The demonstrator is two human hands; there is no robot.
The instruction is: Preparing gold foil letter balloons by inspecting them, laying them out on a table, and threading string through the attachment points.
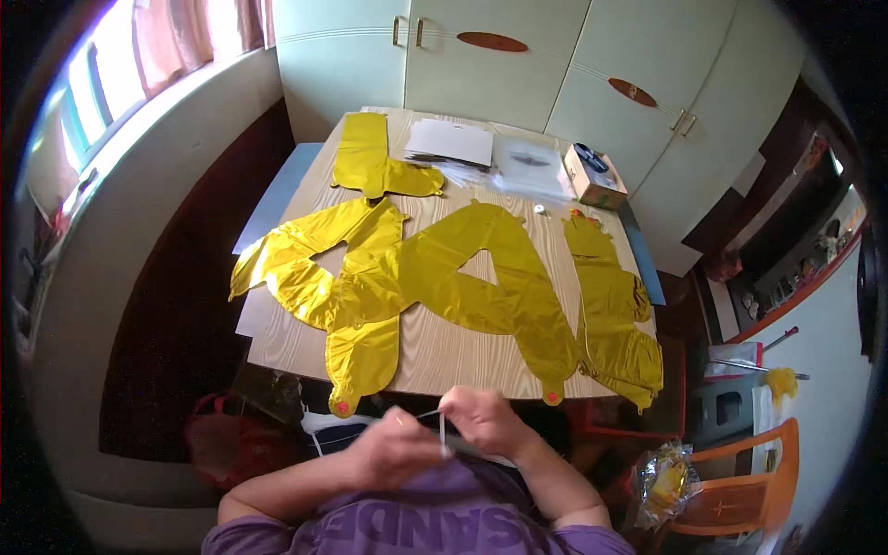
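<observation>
Close to my chest, in front of the table's near edge, both hands are closed around a thin pale strip point(442, 433), whose exact kind I cannot make out. My left hand point(398, 450) pinches it on one side. Slightly higher, my right hand point(481, 422) grips it on the other, fingertips curled. Just beyond lie flat, deflated yellow foil balloons. One with a red dot on its tip point(365, 347) hangs a little over the near edge, and an A-shaped one point(499, 277) is beside it. An L-shaped balloon point(363, 157) lies at the far left, a narrower one point(610, 310) at the right.
White sheets point(451, 143) and clear plastic sleeves point(532, 168) lie at the back of the wooden table point(435, 356). A small wooden box point(595, 180) holds dark items beside a tiny white roll point(539, 210). At right stands a wooden chair point(726, 504) with a clear plastic bag point(668, 483).
</observation>
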